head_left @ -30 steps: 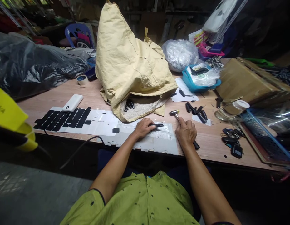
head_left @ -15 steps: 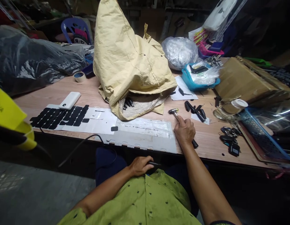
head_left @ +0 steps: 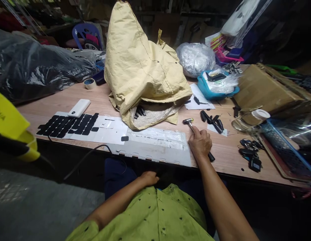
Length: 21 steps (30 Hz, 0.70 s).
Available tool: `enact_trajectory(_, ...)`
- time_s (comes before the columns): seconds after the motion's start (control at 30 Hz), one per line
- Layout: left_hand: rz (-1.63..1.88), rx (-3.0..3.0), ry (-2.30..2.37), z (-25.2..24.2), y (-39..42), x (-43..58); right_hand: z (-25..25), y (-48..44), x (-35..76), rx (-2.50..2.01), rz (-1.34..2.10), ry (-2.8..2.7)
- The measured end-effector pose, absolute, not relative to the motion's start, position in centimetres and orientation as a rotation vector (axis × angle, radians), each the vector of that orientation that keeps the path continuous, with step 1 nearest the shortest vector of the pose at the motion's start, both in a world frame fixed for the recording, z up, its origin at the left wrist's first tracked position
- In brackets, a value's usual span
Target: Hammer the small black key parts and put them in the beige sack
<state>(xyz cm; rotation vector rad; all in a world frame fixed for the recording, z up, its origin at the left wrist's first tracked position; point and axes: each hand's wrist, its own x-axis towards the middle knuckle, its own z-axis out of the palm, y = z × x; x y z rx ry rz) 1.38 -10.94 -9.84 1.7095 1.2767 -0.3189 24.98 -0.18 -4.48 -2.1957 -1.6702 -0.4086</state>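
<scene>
My right hand point(head_left: 200, 143) rests on the wooden table point(head_left: 228, 154) with its fingers wrapped round the black handle of a small hammer point(head_left: 187, 122), whose metal head lies on the wood just ahead. My left hand point(head_left: 149, 177) is down below the table edge, against my lap and green shirt; its fingers are hidden. In front of me lies a white sheet point(head_left: 157, 144) with a clear plastic strip on it. Left of that, a white sheet carries several black square pads point(head_left: 67, 125).
A big yellow paper sack point(head_left: 142, 67) stands behind the sheet, black parts showing in its mouth. A white power bank point(head_left: 79, 107), tape roll point(head_left: 90, 83), blue tray point(head_left: 215, 88), loose black pieces point(head_left: 212, 120), key fobs point(head_left: 249, 155), cardboard box point(head_left: 263, 87) and black plastic bag point(head_left: 32, 70) surround the spot.
My left hand left the white sheet, carried a thin black piece down below the table edge, and now sits lower in my lap. My right hand stayed on the hammer.
</scene>
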Motion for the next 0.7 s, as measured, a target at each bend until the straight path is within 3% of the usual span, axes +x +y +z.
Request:
enact_trajectory(0.1,-0.236,1.803,0.887,-5.6,-10.5,0.9,-4.4,-0.3,24.8,-2.2,-0.387,-1.659)
enact_trajectory(0.2,0.117,1.793,0.67,-1.0,-7.1,0.5,-4.3,-0.3,24.8,-2.196,-0.374,-1.657)
enact_trajectory(0.33,0.614,1.711,1.352,2.7,1.0,0.2,-4.4,-0.3,24.9,-2.174,-0.363,-1.658)
enact_trajectory(0.47,0.69,1.583,2.154,3.2,8.0,-0.5,-4.3,-0.2,24.7,-2.171,-0.343,-1.669)
enact_trajectory(0.7,0.528,1.477,2.356,2.0,10.7,-1.1,-4.3,-0.4,24.3,-2.18,-0.378,-1.669)
